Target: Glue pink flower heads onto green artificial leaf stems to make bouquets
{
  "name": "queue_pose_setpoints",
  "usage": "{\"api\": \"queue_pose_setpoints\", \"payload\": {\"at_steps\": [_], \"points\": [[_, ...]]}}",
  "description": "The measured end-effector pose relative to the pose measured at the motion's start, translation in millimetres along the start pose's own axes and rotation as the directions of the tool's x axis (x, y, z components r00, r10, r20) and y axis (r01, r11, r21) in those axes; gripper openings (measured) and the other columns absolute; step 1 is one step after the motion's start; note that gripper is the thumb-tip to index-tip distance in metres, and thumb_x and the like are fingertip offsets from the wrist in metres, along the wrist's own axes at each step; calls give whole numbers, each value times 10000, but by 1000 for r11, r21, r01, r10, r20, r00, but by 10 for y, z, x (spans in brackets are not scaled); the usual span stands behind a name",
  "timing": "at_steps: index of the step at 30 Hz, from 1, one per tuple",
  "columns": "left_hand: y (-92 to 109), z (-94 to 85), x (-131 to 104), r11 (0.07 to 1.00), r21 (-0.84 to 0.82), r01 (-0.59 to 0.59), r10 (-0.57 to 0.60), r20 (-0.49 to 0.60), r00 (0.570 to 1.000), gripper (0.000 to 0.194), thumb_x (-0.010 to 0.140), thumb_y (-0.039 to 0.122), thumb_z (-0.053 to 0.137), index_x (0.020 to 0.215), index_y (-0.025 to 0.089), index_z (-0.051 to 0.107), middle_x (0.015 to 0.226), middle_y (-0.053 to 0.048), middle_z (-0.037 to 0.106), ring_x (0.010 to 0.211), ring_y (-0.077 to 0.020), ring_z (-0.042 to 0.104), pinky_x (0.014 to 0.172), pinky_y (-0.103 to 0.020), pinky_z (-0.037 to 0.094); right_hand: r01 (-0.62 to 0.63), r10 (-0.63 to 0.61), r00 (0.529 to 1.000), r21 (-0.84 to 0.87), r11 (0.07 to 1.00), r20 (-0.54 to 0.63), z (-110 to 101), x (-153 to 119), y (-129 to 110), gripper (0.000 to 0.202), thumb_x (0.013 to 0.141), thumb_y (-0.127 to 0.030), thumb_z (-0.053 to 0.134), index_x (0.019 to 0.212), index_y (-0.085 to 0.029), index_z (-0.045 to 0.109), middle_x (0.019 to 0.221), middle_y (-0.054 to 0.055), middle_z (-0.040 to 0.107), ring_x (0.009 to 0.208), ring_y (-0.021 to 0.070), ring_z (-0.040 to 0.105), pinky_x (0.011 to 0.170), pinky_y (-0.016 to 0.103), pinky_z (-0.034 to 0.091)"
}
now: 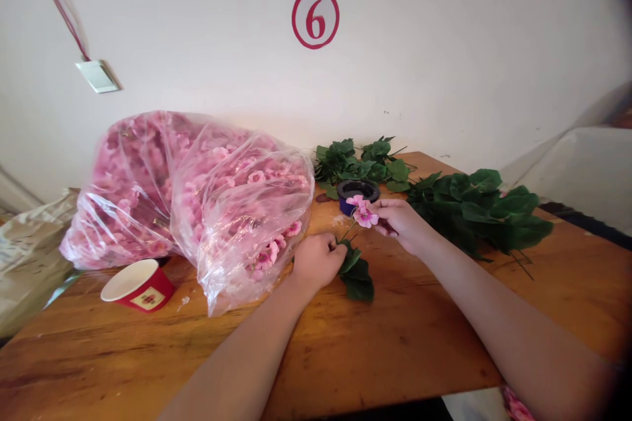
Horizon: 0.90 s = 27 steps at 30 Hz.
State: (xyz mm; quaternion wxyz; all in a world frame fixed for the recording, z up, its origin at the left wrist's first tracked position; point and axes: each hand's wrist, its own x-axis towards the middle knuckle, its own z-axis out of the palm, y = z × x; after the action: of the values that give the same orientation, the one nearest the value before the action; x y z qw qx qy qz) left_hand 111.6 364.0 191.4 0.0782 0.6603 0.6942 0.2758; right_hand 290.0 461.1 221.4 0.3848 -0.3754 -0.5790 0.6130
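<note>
On the bench (pixel 424 342), the bag (pixel 237 191) of pink blooms sits leftmost, the leaves (pixel 484 204) to the right. My left hand (pixel 320 260) is curled closed round the stem of a green sprig (pixel 356 273); my right hand (pixel 402 223), fingers pinched, holds a pink flower (pixel 364 212) before the blue tub (pixel 358 192). The red cup (pixel 143 286) stands near the bag.

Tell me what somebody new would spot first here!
Probably the big see-through bag bursting with pink flowers, left of the hands, on the wooden table. Then the red number six inside a ring on the wall, and the red cup in front of the bag.
</note>
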Motion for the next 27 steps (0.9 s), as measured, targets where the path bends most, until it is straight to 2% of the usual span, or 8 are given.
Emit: {"api": "queue_pose_setpoints", "payload": {"at_steps": [9, 12, 16, 19, 22, 24, 27], "points": [[-2, 2, 5, 1000, 13, -16, 16, -5, 1000, 234, 808, 319, 499, 638, 195, 602, 622, 6, 591, 618, -138, 516, 547, -260, 260, -31, 30, 999, -34, 999, -23, 47, -5, 12, 323, 689, -442, 711, 647, -155, 568, 676, 69, 659, 378, 52, 370, 371, 229, 110], [-5, 3, 6, 1000, 10, -25, 25, -14, 1000, 238, 804, 324, 499, 625, 194, 587, 603, 11, 574, 601, -132, 504, 539, -260, 248, -59, 57, 998, -91, 994, -22, 49, -6, 10, 322, 702, -457, 693, 697, -148, 602, 614, 41, 619, 389, 62, 390, 370, 223, 127], [-4, 3, 5, 999, -7, -34, 34, -11, 999, 214, 783, 310, 506, 614, 194, 568, 573, 21, 538, 574, -124, 479, 523, -260, 239, -67, 74, 997, -154, 986, 39, -3, -13, -26, 315, 745, -465, 623, 727, -151, 611, 586, 32, 607, 441, 104, 479, 382, 225, 228], [-2, 1, 2, 999, -4, -47, 47, -1, 999, 191, 767, 303, 514, 620, 195, 571, 570, 23, 529, 569, -122, 476, 525, -256, 251, -48, 59, 996, -177, 983, 63, -76, -39, -86, 220, 725, -348, 632, 851, -171, 596, 639, 24, 647, 505, 126, 535, 430, 228, 315], [5, -13, -5, 997, 1, -83, 83, 16, 996, 179, 763, 292, 518, 626, 194, 574, 580, 19, 539, 575, -124, 478, 537, -254, 269, 2, 33, 986, -204, 979, 164, -143, -100, -172, 343, 694, -230, 656, 1017, -187, 549, 771, 38, 695, 583, 138, 589, 477, 223, 357], [18, -34, -12, 992, -5, -124, 125, 30, 992, 195, 779, 296, 518, 623, 191, 570, 584, 14, 544, 580, -124, 484, 550, -253, 286, 39, 18, 961, -202, 978, 276, -170, -148, -224, 398, 697, -225, 679, 1068, -197, 537, 859, 49, 700, 637, 149, 619, 503, 227, 388], [53, -76, -24, 979, -24, -203, 204, 64, 977, 261, 832, 316, 500, 612, 187, 558, 596, 6, 556, 595, -123, 500, 579, -253, 319, 49, 47, 923, -238, 970, 382, -188, -187, -250, 411, 668, -242, 728, 1045, -202, 569, 807, 26, 681, 601, 157, 620, 500, 248, 438]]}}
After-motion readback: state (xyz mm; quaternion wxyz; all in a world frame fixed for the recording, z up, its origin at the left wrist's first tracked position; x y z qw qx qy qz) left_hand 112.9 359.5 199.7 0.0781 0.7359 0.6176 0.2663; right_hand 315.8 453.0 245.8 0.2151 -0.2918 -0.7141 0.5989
